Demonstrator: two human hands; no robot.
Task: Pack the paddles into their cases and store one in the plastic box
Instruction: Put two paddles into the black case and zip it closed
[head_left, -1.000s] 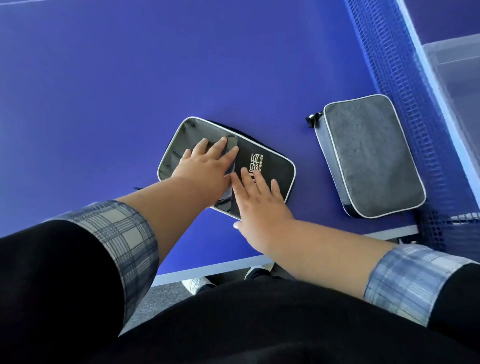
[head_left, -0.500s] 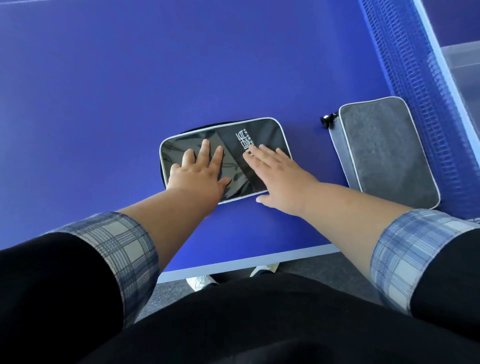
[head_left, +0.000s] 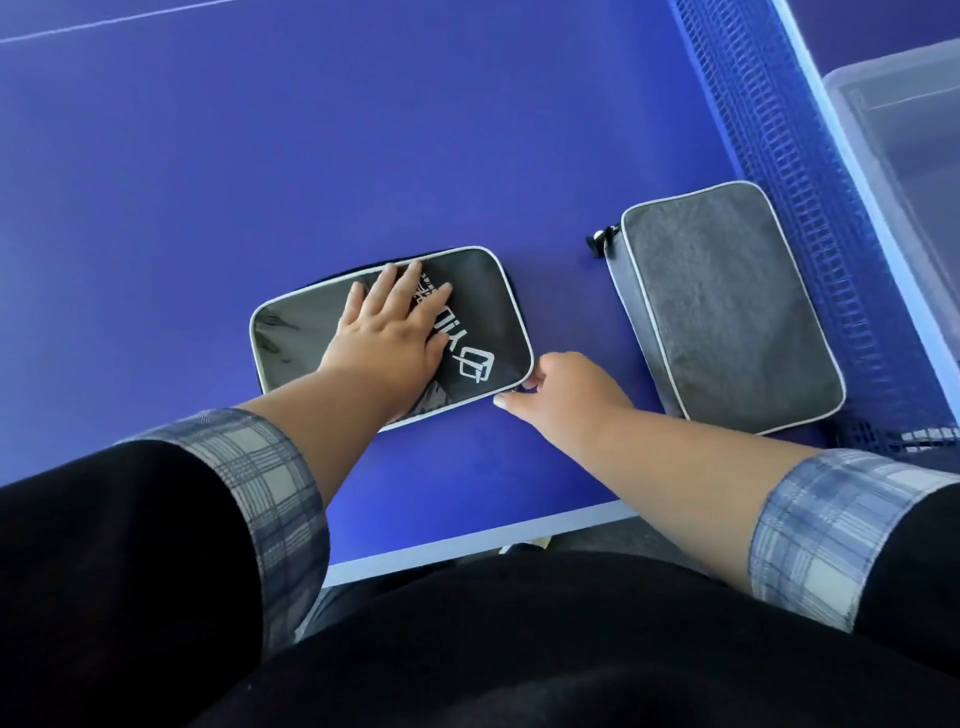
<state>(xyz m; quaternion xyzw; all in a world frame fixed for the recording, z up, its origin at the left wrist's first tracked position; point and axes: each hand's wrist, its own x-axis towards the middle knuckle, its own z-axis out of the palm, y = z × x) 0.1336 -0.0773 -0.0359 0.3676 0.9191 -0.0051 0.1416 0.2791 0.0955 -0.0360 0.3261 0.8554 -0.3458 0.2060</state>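
Note:
A black paddle case (head_left: 483, 306) with white piping and a white logo lies flat on the blue table. My left hand (head_left: 389, 332) presses flat on its top, fingers spread. My right hand (head_left: 556, 389) pinches at the case's near right corner, where a small metal zipper pull (head_left: 514, 391) shows. A grey paddle case (head_left: 722, 306) with white piping lies to the right, its black zipper pull at its far left corner. No paddle is visible. A clear plastic box (head_left: 893, 135) stands beyond the net at the right.
The blue net (head_left: 789, 197) runs along the right side between the cases and the box. The table's white-edged near border (head_left: 467, 540) is close to my body. Open blue tabletop stretches to the left and far side.
The black case has turned so its logo end points right. My right hand left the top of the case and moved to its near right corner. My left hand stays pressed on top.

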